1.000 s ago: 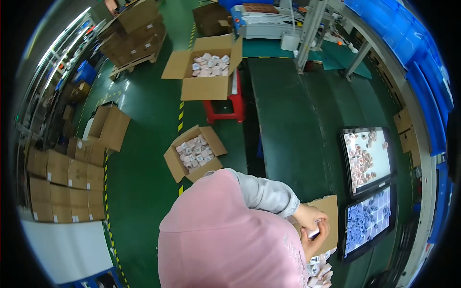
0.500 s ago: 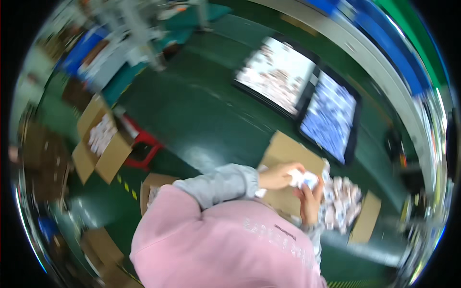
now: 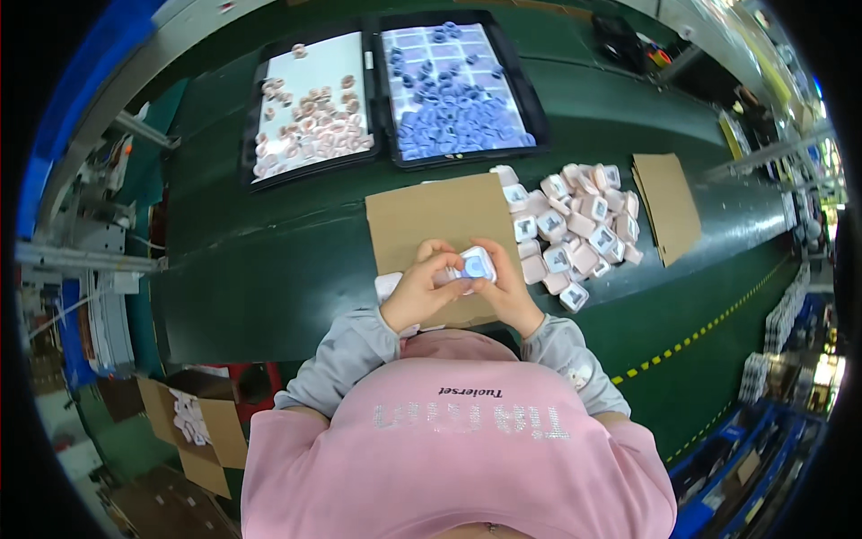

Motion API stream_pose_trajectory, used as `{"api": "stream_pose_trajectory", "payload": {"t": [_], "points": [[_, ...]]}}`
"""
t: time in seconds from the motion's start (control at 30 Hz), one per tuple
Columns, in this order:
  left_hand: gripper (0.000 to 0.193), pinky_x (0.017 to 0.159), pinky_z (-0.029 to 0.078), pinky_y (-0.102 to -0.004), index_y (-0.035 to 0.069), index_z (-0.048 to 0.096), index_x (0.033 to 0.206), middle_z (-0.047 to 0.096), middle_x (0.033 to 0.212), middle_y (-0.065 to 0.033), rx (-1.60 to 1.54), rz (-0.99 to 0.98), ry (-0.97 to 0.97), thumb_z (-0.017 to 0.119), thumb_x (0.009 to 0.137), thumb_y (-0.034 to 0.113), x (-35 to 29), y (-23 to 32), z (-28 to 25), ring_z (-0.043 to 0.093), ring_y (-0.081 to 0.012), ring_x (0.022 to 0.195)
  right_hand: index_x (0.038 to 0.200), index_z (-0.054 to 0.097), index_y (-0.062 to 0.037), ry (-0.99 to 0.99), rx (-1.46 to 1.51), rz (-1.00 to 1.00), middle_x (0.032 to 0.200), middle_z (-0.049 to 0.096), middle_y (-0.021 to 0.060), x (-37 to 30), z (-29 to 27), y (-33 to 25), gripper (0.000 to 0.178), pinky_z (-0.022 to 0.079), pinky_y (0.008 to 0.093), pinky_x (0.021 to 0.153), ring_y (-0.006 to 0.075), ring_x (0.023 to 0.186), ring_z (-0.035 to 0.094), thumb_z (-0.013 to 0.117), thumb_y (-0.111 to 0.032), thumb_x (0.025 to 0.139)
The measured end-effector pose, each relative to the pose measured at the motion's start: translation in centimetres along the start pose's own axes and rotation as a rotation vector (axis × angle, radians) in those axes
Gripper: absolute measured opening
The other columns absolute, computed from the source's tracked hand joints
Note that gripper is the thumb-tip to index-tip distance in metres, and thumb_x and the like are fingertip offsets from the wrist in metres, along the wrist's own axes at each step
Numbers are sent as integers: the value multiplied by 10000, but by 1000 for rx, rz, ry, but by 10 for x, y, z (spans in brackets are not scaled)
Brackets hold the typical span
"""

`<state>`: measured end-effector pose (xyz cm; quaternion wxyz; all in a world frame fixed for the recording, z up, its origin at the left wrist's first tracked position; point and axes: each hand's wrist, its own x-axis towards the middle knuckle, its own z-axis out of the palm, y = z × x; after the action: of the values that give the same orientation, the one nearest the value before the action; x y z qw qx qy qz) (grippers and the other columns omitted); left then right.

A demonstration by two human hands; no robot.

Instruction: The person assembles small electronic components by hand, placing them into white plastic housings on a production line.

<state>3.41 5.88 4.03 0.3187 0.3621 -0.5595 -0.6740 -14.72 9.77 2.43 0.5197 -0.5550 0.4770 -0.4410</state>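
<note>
- Here on the head view, both hands meet in front of the pink top, low over a brown cardboard piece (image 3: 426,216) on the dark green surface (image 3: 260,296).
- And there's the small white-rimmed case (image 3: 477,266), up between the fingers, a round blue shape showing inside it!
- The right hand (image 3: 510,292) has its grip pinching the case, thumb at the near edge, fingers round the far right side.
- The left hand (image 3: 420,286) works from the other side, its grip closed on the case's left part, fingertips right by the blue; those fingers hide some of the case.
- Just beside the left hand, a loose white case (image 3: 388,285) sits at the cardboard's left edge.
- Over to the right, what a heap: pale pink and white cases (image 3: 588,220) tumbled together, with folded cardboard (image 3: 666,207) lying past them.
- Beyond the hands, two black-rimmed trays side by side: the left tray (image 3: 373,99) carries pale pink pieces (image 3: 332,126), the right tray (image 3: 519,87) a thick spread of blue pieces (image 3: 453,121).
- Down at the left, an open carton (image 3: 224,431) holds more pale cases (image 3: 190,419).
</note>
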Motion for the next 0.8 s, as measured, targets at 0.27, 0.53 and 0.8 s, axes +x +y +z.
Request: {"api": "stream_pose_trajectory", "payload": {"t": [0.27,0.53,0.8], "points": [[155,906,321,-299,60,581,834,369,1019,-82,221,170,-49,710,765,113,17,0,20,377,-218,1010,1291,385,-45,-232,352,144,1144,476,30,6,-33,-11,666,398,254,890,110,1055,473,558,-524,862],[144,909,333,-310,53,533,893,408,1005,-74,-140,287,-36,652,820,91,91,-4,32,416,-213,1003,1217,483,-101,121,896,343,1068,565,25,16,-87,31,379,448,265,818,113,940,553,464,-380,961],[573,845,465,-380,4,454,1268,562,1131,-213,704,216,316,645,844,338,206,-6,-55,571,-307,1006,1091,603,-57,264,-724,-141,1124,550,162,29,-149,66,330,413,392,914,314,1057,524,585,-22,763]]}}
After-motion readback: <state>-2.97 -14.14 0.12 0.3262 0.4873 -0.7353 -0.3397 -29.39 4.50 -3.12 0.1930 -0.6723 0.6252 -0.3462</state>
